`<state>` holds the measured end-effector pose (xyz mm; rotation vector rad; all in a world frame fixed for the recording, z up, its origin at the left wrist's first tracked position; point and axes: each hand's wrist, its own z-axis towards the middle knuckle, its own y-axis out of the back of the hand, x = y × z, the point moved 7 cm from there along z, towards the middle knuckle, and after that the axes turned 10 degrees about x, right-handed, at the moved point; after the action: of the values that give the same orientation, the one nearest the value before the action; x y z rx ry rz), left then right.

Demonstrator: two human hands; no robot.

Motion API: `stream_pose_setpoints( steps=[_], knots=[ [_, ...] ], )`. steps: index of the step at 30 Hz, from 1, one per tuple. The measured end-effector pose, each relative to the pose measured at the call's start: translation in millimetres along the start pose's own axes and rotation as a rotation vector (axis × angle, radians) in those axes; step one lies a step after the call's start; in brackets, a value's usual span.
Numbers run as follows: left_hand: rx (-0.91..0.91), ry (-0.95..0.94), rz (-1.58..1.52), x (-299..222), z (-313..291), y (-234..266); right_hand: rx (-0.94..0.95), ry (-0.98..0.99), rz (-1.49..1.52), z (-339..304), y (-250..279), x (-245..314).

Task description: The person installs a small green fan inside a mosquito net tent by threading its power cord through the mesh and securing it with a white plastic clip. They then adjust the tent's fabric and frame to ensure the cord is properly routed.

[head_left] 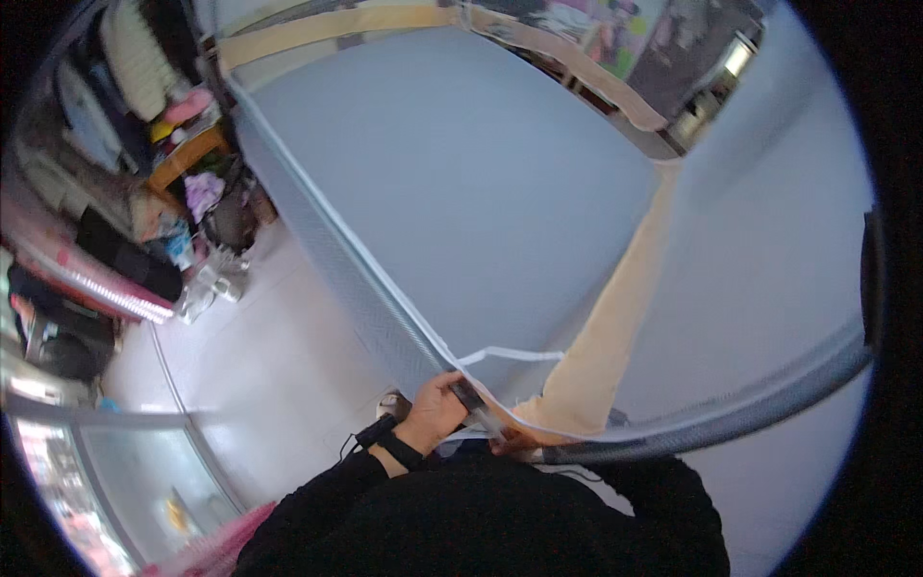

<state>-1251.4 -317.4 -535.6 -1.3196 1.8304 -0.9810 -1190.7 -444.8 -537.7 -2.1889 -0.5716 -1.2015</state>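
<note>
A large grey-blue fabric cover (461, 183) is spread out before me, with peach strips (601, 356) along several of its edges. Grey mesh sides (361, 274) with white piping run down its left and near edges. At the near corner my left hand (437, 412), with a black strap at the wrist, is closed on the edge. Close to its fingers is a short dark, partly see-through strip (478, 402). Just right of it, my right hand (514, 442) pinches the peach trim at the corner; most of this hand is hidden and dim. A loose white band (510, 355) crosses the cover near the corner.
Pale tiled floor (279, 337) lies to the left. Hanging clothes (87, 106), a small wooden stand (187, 159) and piled bags stand along the left side. A glass-fronted cabinet (154, 471) is at lower left. Patterned fabric (620, 38) shows beyond the far edge.
</note>
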Motion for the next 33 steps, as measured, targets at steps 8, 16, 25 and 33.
stream_pose_setpoints(
  steps=[8,16,25,33],
  knots=[
    [0.08,-0.107,-0.148,-2.5,19.6,-2.8,0.012,-0.033,-0.122,7.8,8.8,-3.8],
    [0.322,-0.04,-0.171,12.9,39.7,-5.8,0.03,-0.053,-0.185,22.6,14.3,-9.4],
    [-0.058,-0.123,-0.076,18.2,24.3,-21.7,0.043,-0.092,-0.258,29.8,12.5,-12.4],
    [0.071,0.043,-0.145,41.2,41.3,-4.0,0.062,-0.075,-0.323,24.2,7.6,-15.1]
  ],
)
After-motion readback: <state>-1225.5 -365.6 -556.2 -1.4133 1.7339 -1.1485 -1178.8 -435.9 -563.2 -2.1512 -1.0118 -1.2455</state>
